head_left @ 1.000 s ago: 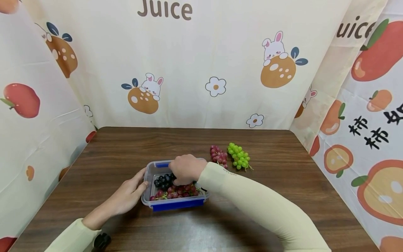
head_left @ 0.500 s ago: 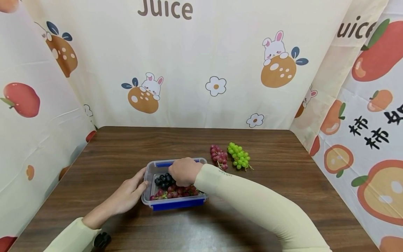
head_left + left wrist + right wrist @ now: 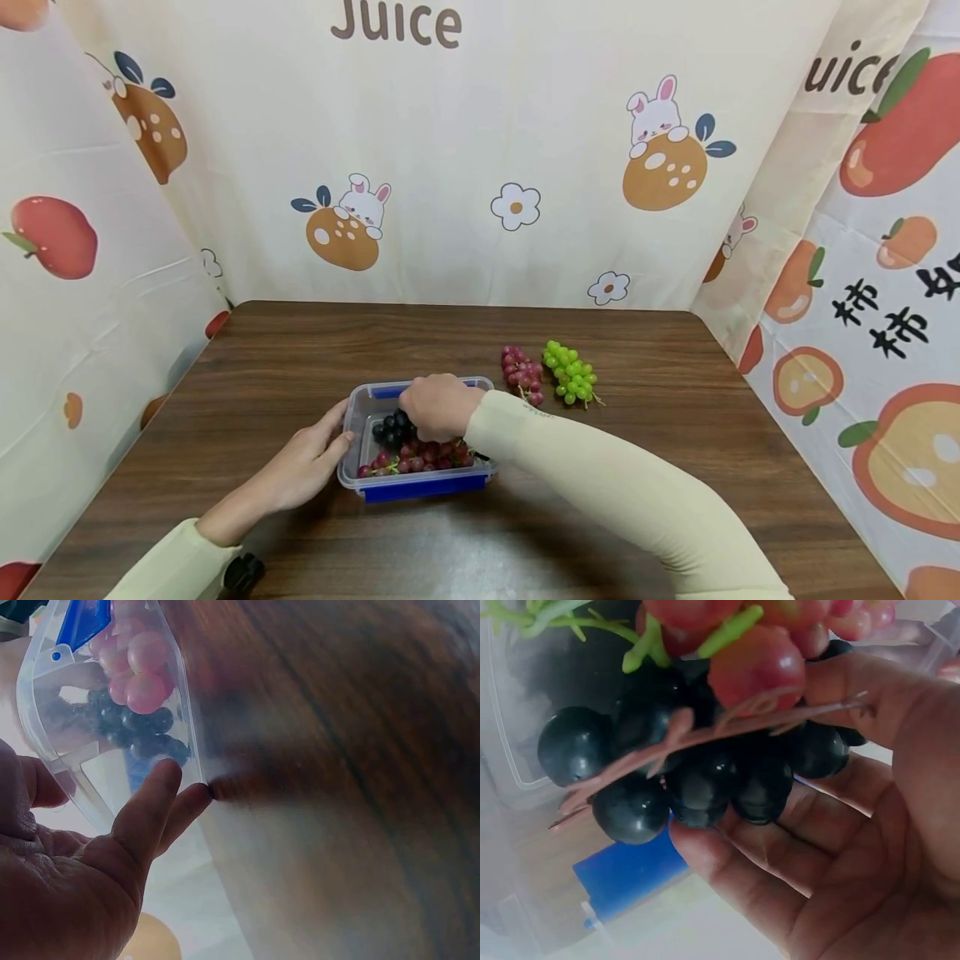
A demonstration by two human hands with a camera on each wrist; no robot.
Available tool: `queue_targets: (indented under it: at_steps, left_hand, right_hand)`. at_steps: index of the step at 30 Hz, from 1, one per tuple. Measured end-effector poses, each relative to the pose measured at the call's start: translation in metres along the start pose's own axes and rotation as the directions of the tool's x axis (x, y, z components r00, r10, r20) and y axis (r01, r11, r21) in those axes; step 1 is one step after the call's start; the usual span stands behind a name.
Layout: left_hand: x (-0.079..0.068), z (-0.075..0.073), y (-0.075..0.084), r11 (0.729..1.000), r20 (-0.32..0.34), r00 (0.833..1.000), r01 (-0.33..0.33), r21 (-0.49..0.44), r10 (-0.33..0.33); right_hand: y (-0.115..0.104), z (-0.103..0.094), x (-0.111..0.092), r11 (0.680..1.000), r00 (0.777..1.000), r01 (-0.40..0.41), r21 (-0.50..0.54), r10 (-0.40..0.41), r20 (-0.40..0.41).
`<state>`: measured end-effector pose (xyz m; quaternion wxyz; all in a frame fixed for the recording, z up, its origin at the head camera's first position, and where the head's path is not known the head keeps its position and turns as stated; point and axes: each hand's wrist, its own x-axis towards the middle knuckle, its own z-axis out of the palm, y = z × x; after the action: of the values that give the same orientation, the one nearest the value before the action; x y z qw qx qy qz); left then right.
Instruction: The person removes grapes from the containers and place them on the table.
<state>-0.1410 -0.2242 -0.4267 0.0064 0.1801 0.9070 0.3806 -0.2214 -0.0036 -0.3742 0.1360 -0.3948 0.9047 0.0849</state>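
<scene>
A clear plastic food container with blue clips stands on the table. My left hand holds its left side, thumb at the rim and fingers against the outer wall, as the left wrist view shows. Inside, a bunch of black grapes with a brown stem lies behind a bunch of red grapes. My right hand reaches into the container from above and grips the black grapes, its fingers curled under them and the thumb near the stem in the right wrist view. From the head view its fingertips are hidden.
Behind and to the right of the container lie another red grape bunch and a green grape bunch on the dark wooden table. Printed curtains enclose the table at the back and sides.
The black grapes have shifted slightly to the right in the container with my right hand. Over the last second that hand has dipped a little lower. The left hand and container stay still.
</scene>
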Motion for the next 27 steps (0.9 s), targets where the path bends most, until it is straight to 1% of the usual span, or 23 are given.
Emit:
queue_targets:
  at_steps: [5,8,14,17,24,27]
  left_hand:
    - [0.0,0.0,0.0,1.0,-0.004,1.0,-0.002,0.011,0.002]
    - [0.0,0.001,0.0,1.0,-0.002,1.0,-0.001,0.011,0.001]
    - [0.0,0.001,-0.001,1.0,-0.015,1.0,-0.006,0.024,0.006]
    - [0.0,0.001,-0.001,1.0,-0.013,1.0,-0.009,0.028,0.009]
    - [0.0,0.001,-0.001,1.0,-0.006,1.0,-0.008,0.019,0.008]
    - [0.0,0.001,-0.001,1.0,-0.006,1.0,-0.013,0.015,0.013]
  right_hand:
    - [0.004,-0.009,-0.003,1.0,0.997,0.018,0.004,-0.018,-0.08]
    - [0.007,-0.016,-0.007,0.999,0.993,0.021,0.034,-0.017,-0.113]
    - [0.012,-0.028,-0.017,0.993,0.992,-0.016,0.12,0.03,-0.12]
    - [0.015,-0.03,-0.02,0.988,0.99,-0.026,0.154,0.047,-0.136]
    - [0.022,-0.031,-0.026,0.985,0.982,-0.022,0.171,0.054,-0.182]
    - [0.026,-0.033,-0.029,0.982,0.978,-0.031,0.187,0.068,-0.195]
